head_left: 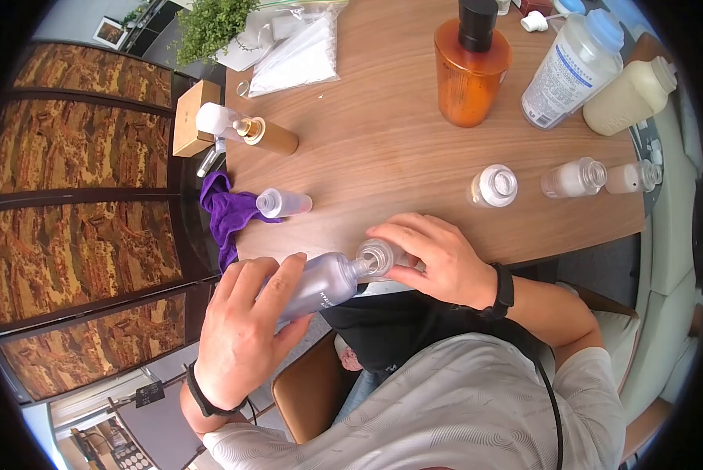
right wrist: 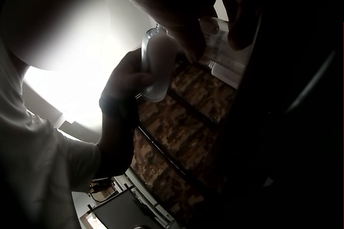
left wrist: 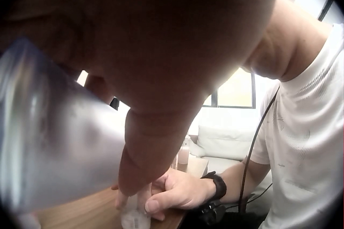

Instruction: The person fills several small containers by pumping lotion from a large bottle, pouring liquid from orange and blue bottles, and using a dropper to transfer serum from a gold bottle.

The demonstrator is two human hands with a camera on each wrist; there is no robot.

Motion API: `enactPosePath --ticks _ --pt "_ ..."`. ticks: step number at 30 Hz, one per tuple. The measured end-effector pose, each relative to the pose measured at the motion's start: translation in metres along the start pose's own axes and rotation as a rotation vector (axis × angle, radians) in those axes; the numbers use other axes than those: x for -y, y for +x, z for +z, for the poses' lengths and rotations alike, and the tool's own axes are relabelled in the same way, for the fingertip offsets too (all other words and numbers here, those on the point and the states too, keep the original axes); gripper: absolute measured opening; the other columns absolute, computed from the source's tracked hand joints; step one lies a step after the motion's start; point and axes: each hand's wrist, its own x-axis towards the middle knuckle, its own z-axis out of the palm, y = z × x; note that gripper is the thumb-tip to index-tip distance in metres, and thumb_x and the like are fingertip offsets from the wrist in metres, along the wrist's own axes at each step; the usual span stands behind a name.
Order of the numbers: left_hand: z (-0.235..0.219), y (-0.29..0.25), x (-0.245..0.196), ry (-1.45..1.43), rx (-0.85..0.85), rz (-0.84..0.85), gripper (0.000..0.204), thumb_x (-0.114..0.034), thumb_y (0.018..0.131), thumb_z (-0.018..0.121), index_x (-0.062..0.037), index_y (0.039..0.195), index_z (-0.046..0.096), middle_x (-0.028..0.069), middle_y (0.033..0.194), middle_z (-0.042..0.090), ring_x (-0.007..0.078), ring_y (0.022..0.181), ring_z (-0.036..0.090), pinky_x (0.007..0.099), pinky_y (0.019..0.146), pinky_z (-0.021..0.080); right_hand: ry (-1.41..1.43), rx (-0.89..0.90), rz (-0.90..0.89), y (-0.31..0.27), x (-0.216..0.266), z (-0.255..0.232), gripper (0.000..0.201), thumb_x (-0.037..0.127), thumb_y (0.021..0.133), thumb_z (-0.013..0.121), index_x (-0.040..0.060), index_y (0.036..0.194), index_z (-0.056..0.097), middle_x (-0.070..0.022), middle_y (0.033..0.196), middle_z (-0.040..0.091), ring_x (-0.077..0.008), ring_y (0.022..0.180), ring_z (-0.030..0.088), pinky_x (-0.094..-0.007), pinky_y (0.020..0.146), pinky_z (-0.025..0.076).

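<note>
- My left hand (head_left: 246, 329) is curled round a lavender bottle (head_left: 314, 288), with the fingers over its top and the thumb along the near side.
- That bottle is tilted nearly onto its side, its narrow neck pointing towards my right hand; dark lettering shows near its shoulder.
- My right hand (head_left: 445, 262) holds a small clear bottle (head_left: 381, 254) between fingers and thumb, its open mouth facing the lavender one.
- The neck meets that mouth at the near edge of the wooden table (head_left: 367, 141); I cannot tell how far inside it sits, nor whether the small bottle's base touches the wood.
- From the left wrist, the lavender bottle looms large at one side, and my right fingers show around the small clear one.
- Beyond my left hand, a small frosted bottle (head_left: 285, 204) lies beside a purple cloth (head_left: 230, 215), with a gold bottle (head_left: 275, 136) and a cardboard box (head_left: 193, 117) farther off.
- Beyond my right hand, three small bottles (head_left: 575, 178) sit in a row.
- Behind that row are an amber pump bottle (head_left: 467, 78), a clear bottle with a blue cap (head_left: 567, 74) and a cream bottle (head_left: 627, 100).
</note>
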Motion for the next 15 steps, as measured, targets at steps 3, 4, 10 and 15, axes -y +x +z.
enactPosePath --ticks 3,4,10,15 --pt "-0.002 -0.0001 -0.0034 -0.017 0.021 -0.056 0.071 -0.004 0.066 0.086 -0.0032 0.133 0.064 0.0156 0.115 0.066 0.0378 0.103 0.062 0.0464 0.09 0.053 -0.001 0.006 0.005 -0.0002 0.0002 -0.0003 0.051 0.019 0.085 0.081 0.0084 0.132 0.063 -0.013 0.12 0.066 -0.0358 0.102 0.067 -0.0448 0.088 0.055" --pt "-0.0023 -0.0001 -0.0036 -0.015 0.023 -0.055 0.07 -0.004 0.066 0.086 -0.0032 0.133 0.064 0.0156 0.115 0.066 0.0378 0.103 0.062 0.0465 0.09 0.053 0.001 0.005 0.005 -0.0002 0.0002 -0.0003 0.051 0.019 0.085 0.081 0.0084 0.132 0.063 -0.013 0.12 0.066 -0.0358 0.102 0.067 -0.0447 0.088 0.055" --pt "-0.004 0.001 -0.0043 -0.007 0.036 -0.055 0.07 -0.004 0.066 0.086 -0.0033 0.133 0.064 0.0155 0.116 0.066 0.0379 0.104 0.062 0.0469 0.091 0.053 0.008 -0.002 0.0 -0.0006 -0.001 0.0006 0.052 0.019 0.085 0.081 0.0085 0.133 0.063 -0.013 0.12 0.066 -0.0359 0.102 0.067 -0.0443 0.088 0.055" --pt "-0.0054 0.0017 -0.0053 0.0 0.042 -0.058 0.07 -0.004 0.066 0.086 -0.0033 0.133 0.064 0.0155 0.116 0.066 0.0379 0.105 0.062 0.0468 0.091 0.053 0.001 -0.005 -0.005 -0.0005 -0.0014 0.0008 0.052 0.019 0.085 0.081 0.0087 0.133 0.063 -0.0131 0.12 0.066 -0.0359 0.102 0.067 -0.0442 0.089 0.055"
